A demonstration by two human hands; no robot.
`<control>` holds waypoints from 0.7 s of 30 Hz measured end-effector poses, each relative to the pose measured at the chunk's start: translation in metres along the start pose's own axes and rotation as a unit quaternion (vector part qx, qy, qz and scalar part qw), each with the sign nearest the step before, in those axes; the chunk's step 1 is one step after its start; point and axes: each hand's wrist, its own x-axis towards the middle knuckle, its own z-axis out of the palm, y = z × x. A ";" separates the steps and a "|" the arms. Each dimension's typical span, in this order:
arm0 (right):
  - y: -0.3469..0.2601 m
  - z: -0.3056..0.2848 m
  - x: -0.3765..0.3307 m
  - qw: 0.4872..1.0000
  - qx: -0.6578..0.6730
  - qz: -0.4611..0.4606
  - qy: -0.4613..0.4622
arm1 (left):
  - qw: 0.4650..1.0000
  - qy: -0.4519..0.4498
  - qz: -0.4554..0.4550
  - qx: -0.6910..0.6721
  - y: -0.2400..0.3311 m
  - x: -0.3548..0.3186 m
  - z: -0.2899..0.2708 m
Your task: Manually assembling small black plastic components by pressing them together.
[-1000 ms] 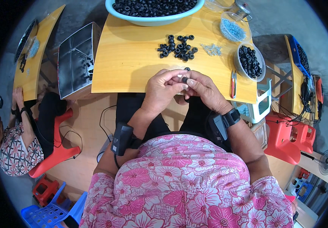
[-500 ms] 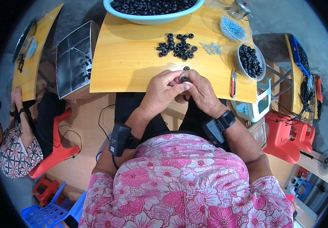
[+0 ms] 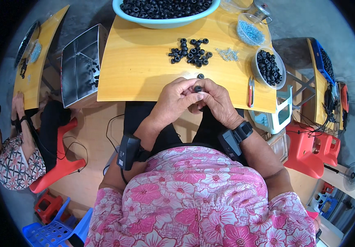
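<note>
My left hand [image 3: 176, 100] and my right hand [image 3: 217, 101] meet at the table's near edge, fingers closed together round a small black rounded part [image 3: 198, 88]. Its dark top shows between the fingertips; the rest is hidden. Just beyond the fingers another black part [image 3: 201, 76] sits by the knuckles; whether it touches them I cannot tell. Farther off lies a loose pile of black ring-like parts [image 3: 194, 51]. Beside it, to the right, is a small heap of clear bluish pieces [image 3: 228, 54], too small to name.
A light-blue basin [image 3: 165, 24] of black parts stands at the far edge. On the right are a tub [image 3: 282, 78] of black parts, a bowl [image 3: 245, 17] of bluish pieces and red-handled snippers [image 3: 250, 95]. Left stands an open carton [image 3: 72, 72]; another person [image 3: 23, 160] sits beyond.
Both hands stay together at nearly the same place, the black part still between the fingers. The view has shifted slightly; nothing on the table is visibly rearranged.
</note>
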 end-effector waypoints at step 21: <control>-0.002 0.005 0.004 0.999 -0.035 -0.012 0.019 | 1.000 0.013 0.004 0.009 -0.006 0.001 0.002</control>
